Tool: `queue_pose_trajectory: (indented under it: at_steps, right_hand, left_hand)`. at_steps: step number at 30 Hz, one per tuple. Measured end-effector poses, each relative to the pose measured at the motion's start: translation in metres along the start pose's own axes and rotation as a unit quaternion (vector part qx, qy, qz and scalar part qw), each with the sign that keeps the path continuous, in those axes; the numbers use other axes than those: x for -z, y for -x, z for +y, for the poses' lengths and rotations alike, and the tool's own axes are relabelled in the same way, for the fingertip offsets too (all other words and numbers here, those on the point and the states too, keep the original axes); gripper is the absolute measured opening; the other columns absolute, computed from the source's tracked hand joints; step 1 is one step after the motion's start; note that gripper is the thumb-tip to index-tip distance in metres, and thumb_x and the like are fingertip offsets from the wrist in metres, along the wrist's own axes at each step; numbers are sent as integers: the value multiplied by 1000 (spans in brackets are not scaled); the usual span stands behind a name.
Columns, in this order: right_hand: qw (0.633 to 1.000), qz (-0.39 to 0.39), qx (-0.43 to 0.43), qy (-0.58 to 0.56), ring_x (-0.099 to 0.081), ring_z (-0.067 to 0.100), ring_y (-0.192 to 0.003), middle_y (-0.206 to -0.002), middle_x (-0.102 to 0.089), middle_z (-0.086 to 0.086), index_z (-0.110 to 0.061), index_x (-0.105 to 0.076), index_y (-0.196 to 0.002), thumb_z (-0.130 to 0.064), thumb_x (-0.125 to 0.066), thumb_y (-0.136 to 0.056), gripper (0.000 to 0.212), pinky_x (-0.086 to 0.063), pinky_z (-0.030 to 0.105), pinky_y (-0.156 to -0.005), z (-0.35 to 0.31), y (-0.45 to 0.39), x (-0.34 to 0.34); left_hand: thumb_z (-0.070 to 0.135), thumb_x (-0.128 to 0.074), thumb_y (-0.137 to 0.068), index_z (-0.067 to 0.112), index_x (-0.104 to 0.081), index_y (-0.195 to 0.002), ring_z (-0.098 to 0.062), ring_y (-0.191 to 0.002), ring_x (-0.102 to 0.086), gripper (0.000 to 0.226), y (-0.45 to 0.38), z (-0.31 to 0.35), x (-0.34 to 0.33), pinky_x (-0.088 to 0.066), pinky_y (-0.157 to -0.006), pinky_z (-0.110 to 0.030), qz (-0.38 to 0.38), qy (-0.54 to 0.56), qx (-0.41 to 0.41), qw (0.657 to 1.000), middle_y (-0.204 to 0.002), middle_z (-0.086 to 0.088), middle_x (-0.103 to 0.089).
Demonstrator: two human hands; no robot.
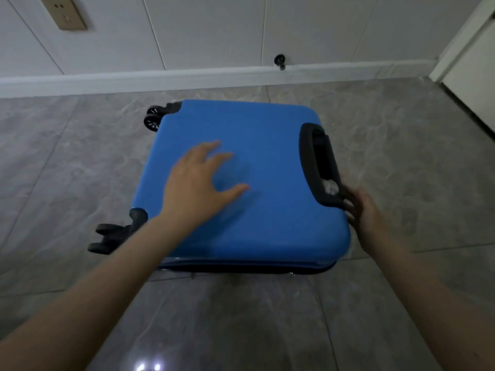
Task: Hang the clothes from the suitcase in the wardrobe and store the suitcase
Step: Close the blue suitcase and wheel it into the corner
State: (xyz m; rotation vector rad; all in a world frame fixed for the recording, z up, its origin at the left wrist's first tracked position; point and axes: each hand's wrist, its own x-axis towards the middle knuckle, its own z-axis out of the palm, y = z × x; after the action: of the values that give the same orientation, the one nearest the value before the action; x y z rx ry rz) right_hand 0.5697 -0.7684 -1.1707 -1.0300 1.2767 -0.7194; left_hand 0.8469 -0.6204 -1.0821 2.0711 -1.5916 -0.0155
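flat on tile, suitcase (267, 162) under left hand (199, 188).

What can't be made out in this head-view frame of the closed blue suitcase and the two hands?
- Contents of the suitcase: hidden by its closed shell.
- Right hand fingertips: hidden behind the suitcase's corner by the black handle, so its grip is unclear.
- Left hand: motion-blurred; contact with the shell uncertain.
- Wardrobe: none identifiable in the frame.

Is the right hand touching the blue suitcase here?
Touching. The head view shows the right hand with its fingers wrapped on the suitcase edge beside the dark handle, no gap visible.
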Motion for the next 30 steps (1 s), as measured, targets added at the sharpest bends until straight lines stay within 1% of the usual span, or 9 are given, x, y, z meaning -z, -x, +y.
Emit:
queue_pose_trajectory:
  at_steps: [3, 7, 11, 15, 18, 21, 25, 28, 30]
  right_hand:
    - [994, 58, -88, 42, -54, 14, -85, -114, -54, 4, -8, -52, -125, -24, -30, -99, 37, -42, 30, -82, 39, 19, 15]
    - [974, 38, -140, 177, -57, 18, -74, -91, -63, 10, 1, -55, -117, -11, -42, -97, 27, -43, 28, -62, 86, 34, 37]
    - [935, -105, -179, 287, -55, 13, -65, -75, -60, 5, -4, -62, -91, 1, -55, -87, 10, -46, 16, -51, 97, 60, 30]
    - [921, -209, -197, 262, -58, 11, -66, -90, -64, 5, -13, -56, -103, -1, -64, -83, 24, -45, 15, -54, 118, 90, -10]
    - [955, -188, -166, 155, -63, 6, -58, -82, -65, -2, -21, -54, -99, -8, -66, -83, 24, -47, 16, -52, 125, 104, -43]
    - [974, -145, -135, 107, -60, 5, -51, -71, -65, -3, -16, -61, -87, -19, -66, -85, 6, -45, 17, -50, 115, 108, -68]
    - [976, -126, -67, 166, -50, 5, -39, -43, -57, -4, -13, -58, -62, -30, -49, -95, 38, -42, 27, -52, 119, 110, -68]
    - [951, -137, 31, 275, -51, 5, -47, -49, -55, -4, -17, -56, -64, -32, -37, -99, 43, -42, 24, -57, 120, 114, -49]
    - [896, -147, 139, 396, -54, 7, -52, -56, -57, -2, -13, -57, -68, -35, -33, -99, 44, -39, 25, -60, 114, 110, -35]
  left_hand:
    - [80, -49, -60, 22, -54, -129, -28, -133, -40, 91, 38, 28, -23, -32, -109, -50, -86, -65, -131, 985, -144, -6, -44]
    - [83, -52, -47, 23, -31, -144, -28, -140, -29, 116, 58, 32, -42, -23, -113, -49, -155, -192, -204, 947, -152, -9, -29]
    - [71, -72, -45, 22, -31, -144, -30, -138, -33, 118, 58, 32, -49, -28, -110, -50, -150, -209, -201, 945, -150, -11, -32]
    - [69, -71, -50, 23, -31, -144, -30, -138, -32, 113, 59, 32, -49, -28, -111, -49, -146, -209, -203, 945, -151, -10, -32]
    - [69, -71, -50, 22, -33, -143, -30, -137, -35, 112, 58, 32, -49, -29, -110, -49, -143, -212, -204, 945, -150, -11, -33]
    - [68, -71, -51, 21, -36, -142, -30, -135, -37, 108, 59, 32, -48, -31, -109, -50, -137, -207, -204, 947, -149, -11, -36]
    - [68, -72, -50, 22, -34, -143, -30, -135, -37, 110, 59, 32, -48, -32, -109, -49, -141, -205, -204, 947, -149, -11, -36]
    - [68, -75, -46, 22, -36, -142, -30, -134, -39, 113, 58, 31, -47, -32, -108, -49, -140, -205, -203, 947, -148, -10, -38]
    - [68, -75, -45, 22, -38, -141, -29, -134, -40, 113, 58, 30, -45, -32, -107, -49, -141, -205, -205, 947, -147, -10, -39]
